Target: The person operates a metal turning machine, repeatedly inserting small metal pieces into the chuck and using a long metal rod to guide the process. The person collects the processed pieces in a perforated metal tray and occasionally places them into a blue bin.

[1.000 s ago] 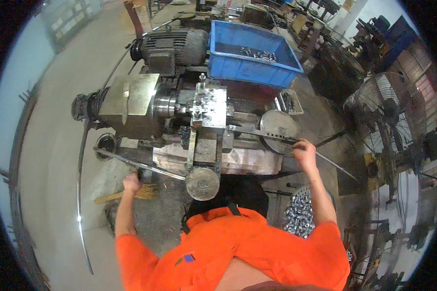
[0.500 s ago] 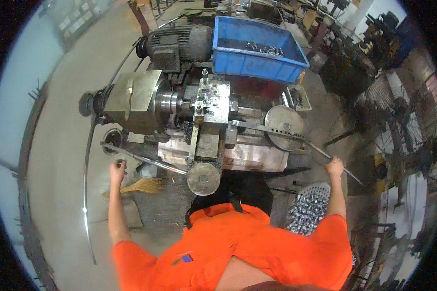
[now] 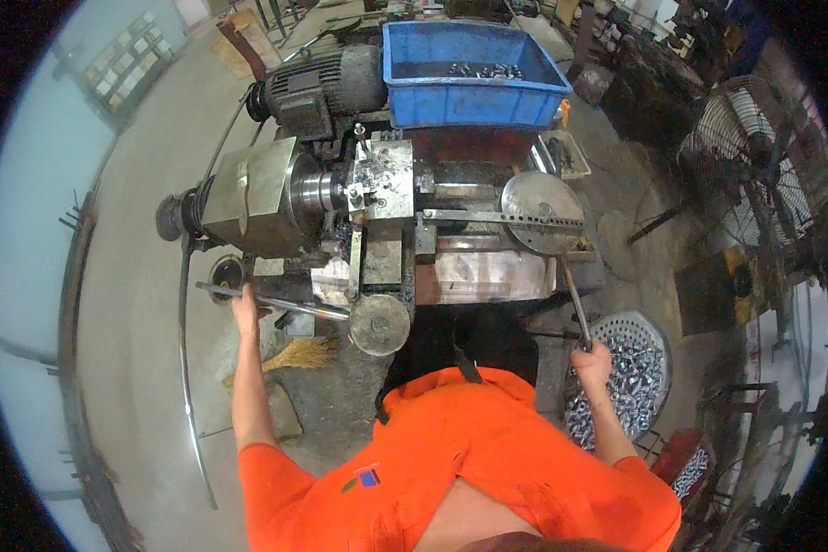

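a worker in an orange shirt (image 3: pixel 524 442) faces a bench machine on a shop floor, one arm to each side, a steel bar within reach of either hand. on a clock face laid over the scene, twelve straight ahead, the left bar (image 3: pixel 299 305) lies at nine, running from the small disc (image 3: pixel 379 327) at seven outward past the hand. the right bar (image 3: pixel 575 302) sits just past three, slanting from the lower edge of the big wheel (image 3: pixel 534 198) at two down toward the worker.

both bars look stiff and solid, made of bare metal that should not bend or break in the hand; they probably feel firm and weighty, and their shine suggests a smooth surface that could slip under oily fingers. the outer ends, well away from disc and wheel, seem the best places to take hold, offering the most leverage.

the right hand (image 3: pixel 593 365), at four o'clock, is curled into a fist around the near end of its bar, thumb and fingers wrapped, in front of a basket (image 3: pixel 616 327) of small metal pieces. the left hand (image 3: pixel 246 315), near nine, is at its bar toward the outer end, fingers partly bent; from here i cannot tell whether they close around the metal or only touch it. a blue bin (image 3: pixel 474 101) stands between twelve and one, and a straw broom (image 3: pixel 299 354) lies on the floor near eight.
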{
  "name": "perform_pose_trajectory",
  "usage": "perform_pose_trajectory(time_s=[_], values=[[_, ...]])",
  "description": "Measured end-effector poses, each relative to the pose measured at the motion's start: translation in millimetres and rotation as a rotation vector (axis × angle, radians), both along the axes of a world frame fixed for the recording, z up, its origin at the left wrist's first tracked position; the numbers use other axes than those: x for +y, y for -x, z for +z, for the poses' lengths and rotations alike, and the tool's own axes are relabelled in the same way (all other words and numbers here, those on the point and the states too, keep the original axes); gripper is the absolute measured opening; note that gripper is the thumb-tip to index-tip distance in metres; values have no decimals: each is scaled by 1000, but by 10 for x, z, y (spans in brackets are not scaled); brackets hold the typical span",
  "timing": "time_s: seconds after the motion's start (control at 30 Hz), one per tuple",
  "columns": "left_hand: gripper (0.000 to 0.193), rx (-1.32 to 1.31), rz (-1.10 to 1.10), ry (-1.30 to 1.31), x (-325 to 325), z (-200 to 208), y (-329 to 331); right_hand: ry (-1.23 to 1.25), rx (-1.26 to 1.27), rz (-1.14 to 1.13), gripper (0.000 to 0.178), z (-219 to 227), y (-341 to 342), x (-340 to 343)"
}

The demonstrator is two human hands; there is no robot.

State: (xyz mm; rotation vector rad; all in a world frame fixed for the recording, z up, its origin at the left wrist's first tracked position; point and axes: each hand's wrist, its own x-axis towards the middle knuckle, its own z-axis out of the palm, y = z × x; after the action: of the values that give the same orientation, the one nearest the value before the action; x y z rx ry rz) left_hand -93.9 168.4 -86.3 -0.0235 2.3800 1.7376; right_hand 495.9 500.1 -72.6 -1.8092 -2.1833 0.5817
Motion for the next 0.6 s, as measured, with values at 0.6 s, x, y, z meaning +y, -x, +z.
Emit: perform_pose_trajectory(time_s=[0.6], values=[[50, -95, -38, 136, -191, -28, 102, -55, 5, 36, 32, 37, -54, 171]])
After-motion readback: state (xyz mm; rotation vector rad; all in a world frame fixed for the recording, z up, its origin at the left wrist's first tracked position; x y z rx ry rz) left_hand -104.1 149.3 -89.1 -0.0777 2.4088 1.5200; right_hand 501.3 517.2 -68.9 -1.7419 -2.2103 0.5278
